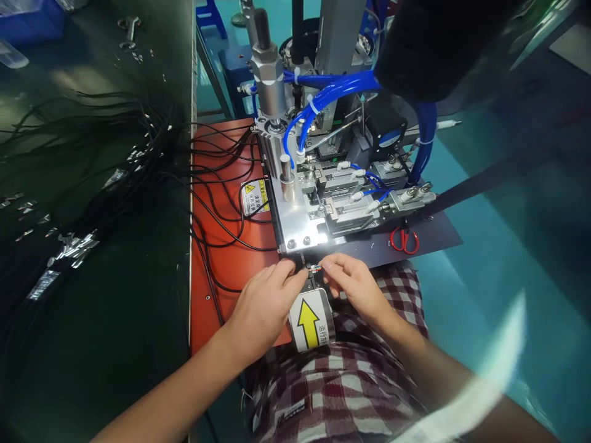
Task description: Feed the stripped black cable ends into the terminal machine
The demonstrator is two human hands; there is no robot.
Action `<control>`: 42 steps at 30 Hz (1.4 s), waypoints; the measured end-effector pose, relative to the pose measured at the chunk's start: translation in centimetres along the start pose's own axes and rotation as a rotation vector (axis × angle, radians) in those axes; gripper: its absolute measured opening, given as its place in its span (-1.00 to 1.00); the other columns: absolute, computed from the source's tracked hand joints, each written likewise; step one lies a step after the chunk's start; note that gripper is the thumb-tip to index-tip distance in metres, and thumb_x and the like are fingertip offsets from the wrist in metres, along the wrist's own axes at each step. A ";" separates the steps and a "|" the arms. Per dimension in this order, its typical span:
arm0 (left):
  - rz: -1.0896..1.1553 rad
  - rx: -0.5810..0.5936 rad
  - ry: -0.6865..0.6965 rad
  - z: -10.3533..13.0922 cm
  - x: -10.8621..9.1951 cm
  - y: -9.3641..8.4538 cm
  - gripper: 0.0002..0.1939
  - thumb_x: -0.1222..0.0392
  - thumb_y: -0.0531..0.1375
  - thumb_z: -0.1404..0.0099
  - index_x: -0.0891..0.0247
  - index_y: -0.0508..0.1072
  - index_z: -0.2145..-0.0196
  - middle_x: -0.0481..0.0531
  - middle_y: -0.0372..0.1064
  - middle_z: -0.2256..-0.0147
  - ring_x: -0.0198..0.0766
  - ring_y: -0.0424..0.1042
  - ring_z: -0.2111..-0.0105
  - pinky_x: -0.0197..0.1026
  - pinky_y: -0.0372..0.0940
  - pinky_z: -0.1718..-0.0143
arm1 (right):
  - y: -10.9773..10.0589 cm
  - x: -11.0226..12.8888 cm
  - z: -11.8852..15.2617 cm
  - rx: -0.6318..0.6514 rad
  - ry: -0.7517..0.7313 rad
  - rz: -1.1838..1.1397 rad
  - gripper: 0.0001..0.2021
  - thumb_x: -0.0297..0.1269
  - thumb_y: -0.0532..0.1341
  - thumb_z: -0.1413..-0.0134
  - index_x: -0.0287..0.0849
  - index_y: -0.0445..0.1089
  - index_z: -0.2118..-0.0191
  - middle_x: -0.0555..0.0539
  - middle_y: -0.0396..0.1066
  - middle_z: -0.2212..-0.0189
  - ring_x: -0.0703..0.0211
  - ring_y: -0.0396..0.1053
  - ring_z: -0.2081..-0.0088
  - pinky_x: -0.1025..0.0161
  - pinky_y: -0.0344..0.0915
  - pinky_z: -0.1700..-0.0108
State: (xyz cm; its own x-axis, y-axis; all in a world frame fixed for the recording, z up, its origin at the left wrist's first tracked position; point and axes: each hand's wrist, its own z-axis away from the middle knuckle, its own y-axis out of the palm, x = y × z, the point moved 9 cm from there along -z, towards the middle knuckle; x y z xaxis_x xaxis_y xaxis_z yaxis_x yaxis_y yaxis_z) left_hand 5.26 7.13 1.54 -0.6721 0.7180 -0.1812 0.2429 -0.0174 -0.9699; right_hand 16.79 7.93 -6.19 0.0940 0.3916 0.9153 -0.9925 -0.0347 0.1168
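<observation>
Between my two hands, at the front edge of the machine, is a small cable end with fine coloured wires (316, 268). My left hand (270, 298) is closed, with thumb and forefinger pinched at the left side of this cable end; the fingers hide most of the cable. From the right, my right hand (355, 286) pinches the tips of the coloured wires. Just below the fingers is a white label with a yellow arrow (308, 321). Above them lies the metal plate (295, 224) of the machine.
Black cables (231, 212) run across the red base plate (258, 264) from the dark table at left, where bundled cables (69, 249) lie. Blue air hoses (341, 86) arch over the pneumatic cylinders (351, 212). Red-handled scissors (404, 240) rest on the grey plate at right.
</observation>
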 end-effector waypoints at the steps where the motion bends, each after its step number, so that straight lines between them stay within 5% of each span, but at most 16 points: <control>1: 0.010 0.000 -0.003 0.0 0.0 0.0 -0.71 0.40 -0.02 -0.31 0.32 0.41 0.10 0.13 0.33 0.29 -0.20 0.34 0.36 -0.20 0.31 0.39 | 0.1 0.1 0.0 -0.003 -0.001 0.000 -0.65 0.05 0.24 0.02 -0.17 0.30 0.42 0.07 0.26 0.56 0.32 0.15 0.64 0.31 0.06 0.58; 13: 0.216 -0.028 0.025 -0.1 0.3 -0.1 -0.68 0.45 -0.05 -0.32 0.41 0.40 0.07 0.17 0.32 0.26 -0.20 0.35 0.29 -0.21 0.37 0.29 | 0.4 0.1 -0.2 0.004 -0.013 0.006 -0.72 -0.06 0.20 -0.07 -0.18 0.26 0.44 0.13 0.20 0.69 0.32 0.13 0.63 0.34 0.01 0.55; 18: 0.035 -0.020 0.011 -0.4 -0.3 -0.8 -0.72 0.40 -0.03 -0.33 0.35 0.43 0.11 0.16 0.34 0.26 -0.15 0.31 0.30 -0.14 0.31 0.32 | 1.1 -0.7 -0.6 0.106 0.095 -0.154 -0.64 -0.01 0.27 0.03 -0.19 0.24 0.55 0.13 0.17 0.71 0.36 0.06 0.63 0.34 0.00 0.52; 21: -0.109 0.057 -0.041 -0.4 -0.8 -0.8 -0.70 0.39 0.01 -0.30 0.35 0.41 0.07 0.19 0.33 0.25 -0.07 0.27 0.31 -0.07 0.26 0.37 | 1.4 -1.2 -0.6 0.140 0.162 -0.222 -0.61 0.02 0.32 0.12 -0.21 0.25 0.56 0.13 0.17 0.69 0.38 0.04 0.63 0.34 -0.03 0.52; 25: 0.008 0.155 -0.083 -0.2 -1.2 0.2 -0.64 0.45 0.01 -0.25 0.43 0.36 0.01 0.18 0.32 0.26 -0.12 0.26 0.33 -0.12 0.29 0.36 | 1.1 -0.9 -0.5 0.103 0.119 -0.230 -0.62 0.03 0.33 0.12 -0.21 0.29 0.50 0.14 0.20 0.65 0.37 0.09 0.61 0.34 -0.02 0.51; 32: 0.134 0.104 -0.094 -0.1 -0.5 0.6 -0.64 0.38 -0.04 -0.32 0.37 0.36 -0.02 0.15 0.32 0.26 -0.14 0.29 0.31 -0.12 0.33 0.30 | 0.9 -0.3 -0.5 0.052 0.004 -0.136 -0.65 0.00 0.26 0.00 -0.18 0.25 0.51 0.12 0.22 0.64 0.32 0.15 0.60 0.30 0.05 0.48; 42: 0.217 0.048 -0.154 0.0 0.0 0.5 -0.63 0.40 -0.05 -0.31 0.35 0.40 0.01 0.14 0.29 0.28 -0.16 0.32 0.29 -0.14 0.37 0.29 | 1.7 -0.9 -0.5 0.075 0.092 -0.262 -0.62 0.00 0.30 0.11 -0.19 0.22 0.57 0.15 0.14 0.67 0.37 0.01 0.61 0.32 -0.05 0.49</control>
State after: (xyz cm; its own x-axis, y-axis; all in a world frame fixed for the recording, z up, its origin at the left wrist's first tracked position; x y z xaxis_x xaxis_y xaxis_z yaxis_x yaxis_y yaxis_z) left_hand 5.32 7.14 1.08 -0.7071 0.5796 -0.4051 0.3622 -0.1951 -0.9114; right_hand 14.99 7.95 -7.00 0.3361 0.4778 0.8116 -0.9263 0.0119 0.3766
